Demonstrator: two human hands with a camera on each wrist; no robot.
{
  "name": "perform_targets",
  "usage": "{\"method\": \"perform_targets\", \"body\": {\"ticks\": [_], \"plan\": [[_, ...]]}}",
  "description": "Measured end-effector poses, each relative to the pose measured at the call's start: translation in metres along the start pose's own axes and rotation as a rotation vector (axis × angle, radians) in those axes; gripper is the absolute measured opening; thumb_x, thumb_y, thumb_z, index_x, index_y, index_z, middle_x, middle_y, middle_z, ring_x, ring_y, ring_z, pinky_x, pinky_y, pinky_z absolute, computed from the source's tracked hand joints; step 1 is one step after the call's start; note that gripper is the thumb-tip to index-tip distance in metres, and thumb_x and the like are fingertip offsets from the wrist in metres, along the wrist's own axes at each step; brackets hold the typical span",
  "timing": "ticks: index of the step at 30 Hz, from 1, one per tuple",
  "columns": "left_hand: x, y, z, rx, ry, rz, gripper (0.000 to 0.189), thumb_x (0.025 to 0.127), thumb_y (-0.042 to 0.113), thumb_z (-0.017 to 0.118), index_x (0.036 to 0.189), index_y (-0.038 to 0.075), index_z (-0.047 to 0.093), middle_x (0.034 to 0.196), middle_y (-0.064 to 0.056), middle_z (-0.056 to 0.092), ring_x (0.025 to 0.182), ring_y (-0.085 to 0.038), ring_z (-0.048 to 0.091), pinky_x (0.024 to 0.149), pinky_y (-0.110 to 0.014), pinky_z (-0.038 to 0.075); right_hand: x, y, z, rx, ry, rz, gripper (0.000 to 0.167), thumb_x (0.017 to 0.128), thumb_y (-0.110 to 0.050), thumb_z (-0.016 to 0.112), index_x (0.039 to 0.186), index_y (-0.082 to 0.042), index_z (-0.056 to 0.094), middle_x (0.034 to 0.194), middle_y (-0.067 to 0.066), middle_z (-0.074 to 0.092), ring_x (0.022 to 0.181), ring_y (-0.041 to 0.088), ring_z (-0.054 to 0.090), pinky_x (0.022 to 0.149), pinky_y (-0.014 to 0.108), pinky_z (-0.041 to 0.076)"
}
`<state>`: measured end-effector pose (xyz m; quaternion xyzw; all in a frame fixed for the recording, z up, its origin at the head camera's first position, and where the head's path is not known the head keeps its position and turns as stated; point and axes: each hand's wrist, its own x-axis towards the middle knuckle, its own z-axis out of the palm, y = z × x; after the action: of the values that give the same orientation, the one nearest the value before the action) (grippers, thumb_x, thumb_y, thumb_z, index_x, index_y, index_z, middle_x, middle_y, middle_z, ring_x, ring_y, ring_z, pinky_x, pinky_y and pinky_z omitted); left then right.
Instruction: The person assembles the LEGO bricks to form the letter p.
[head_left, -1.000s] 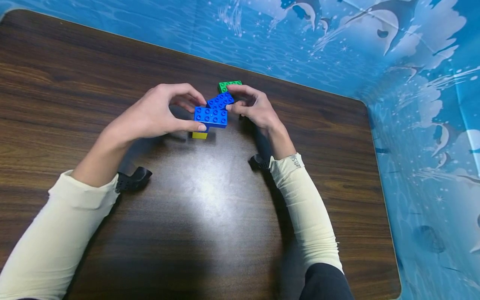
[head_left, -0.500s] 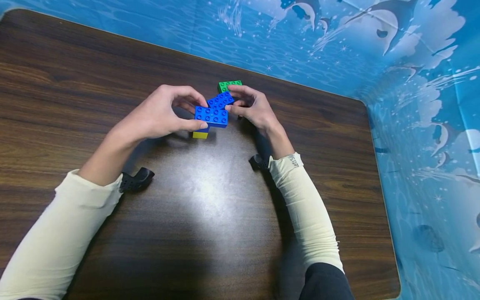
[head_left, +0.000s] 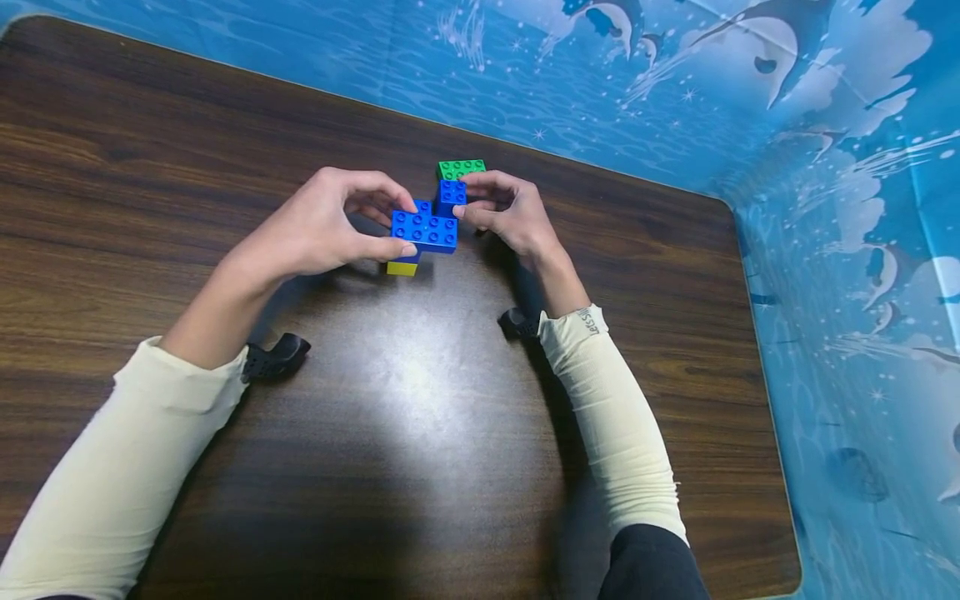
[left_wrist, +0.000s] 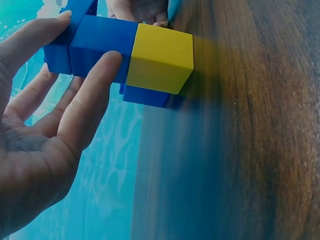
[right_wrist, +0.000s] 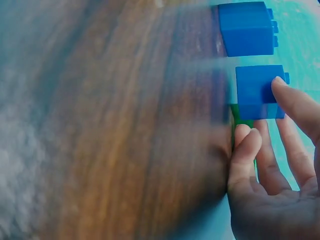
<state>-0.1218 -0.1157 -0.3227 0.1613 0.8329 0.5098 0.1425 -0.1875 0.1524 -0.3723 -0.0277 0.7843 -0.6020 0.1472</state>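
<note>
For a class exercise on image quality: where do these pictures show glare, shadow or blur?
Head view: bright glare on the tabletop, dark shadow along each pale sleeve; left wrist view: yellow block fairly crisp, tabletop beside it smeared; right wrist view: tabletop streaked and blurred, lower blue block clearer.

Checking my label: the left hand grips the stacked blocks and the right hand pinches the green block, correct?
No: in the head view the right hand pinches a blue block, not the green block; the left hand grips the stacked blocks.
</note>
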Motion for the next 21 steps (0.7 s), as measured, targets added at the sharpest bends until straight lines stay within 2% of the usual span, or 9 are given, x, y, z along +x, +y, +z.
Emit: {"method": "perform_targets", "body": {"ticks": [7, 15, 21], "plan": [[0.001, 0.001, 0.001, 0.002, 0.002, 0.003, 0.038, 0.090, 0.019, 0.089, 0.123, 0.008, 0.073, 0.127, -0.017, 0.073, 0.115, -0.034, 0.070, 0.104, -0.052, 0.051, -0.008, -0.008, -0.006, 0.016, -0.007, -0.010, 0.040, 0.095, -0.008, 0.082, 0.134, -0.007, 0.072, 0.123, 0.009, 0.073, 0.108, 0.024, 0.076, 0.081, 0.034, 0.063], [0.002, 0.000, 0.001, -0.003, 0.001, -0.002, 0.039, 0.090, 0.018, 0.089, 0.123, 0.008, 0.073, 0.127, -0.018, 0.072, 0.116, -0.034, 0.069, 0.106, -0.054, 0.051, -0.019, -0.027, -0.011, 0.003, -0.001, -0.098, 0.036, 0.094, -0.007, 0.082, 0.128, -0.008, 0.073, 0.115, 0.007, 0.073, 0.099, 0.022, 0.075, 0.078, 0.039, 0.062], [0.001, 0.000, 0.001, -0.008, 0.002, -0.010, 0.039, 0.089, 0.019, 0.089, 0.124, 0.009, 0.073, 0.128, -0.017, 0.072, 0.116, -0.034, 0.069, 0.103, -0.052, 0.051, -0.025, -0.039, -0.008, 0.006, -0.012, -0.145, 0.032, 0.093, -0.006, 0.083, 0.123, -0.009, 0.075, 0.114, 0.007, 0.075, 0.097, 0.023, 0.075, 0.076, 0.037, 0.060]]}}
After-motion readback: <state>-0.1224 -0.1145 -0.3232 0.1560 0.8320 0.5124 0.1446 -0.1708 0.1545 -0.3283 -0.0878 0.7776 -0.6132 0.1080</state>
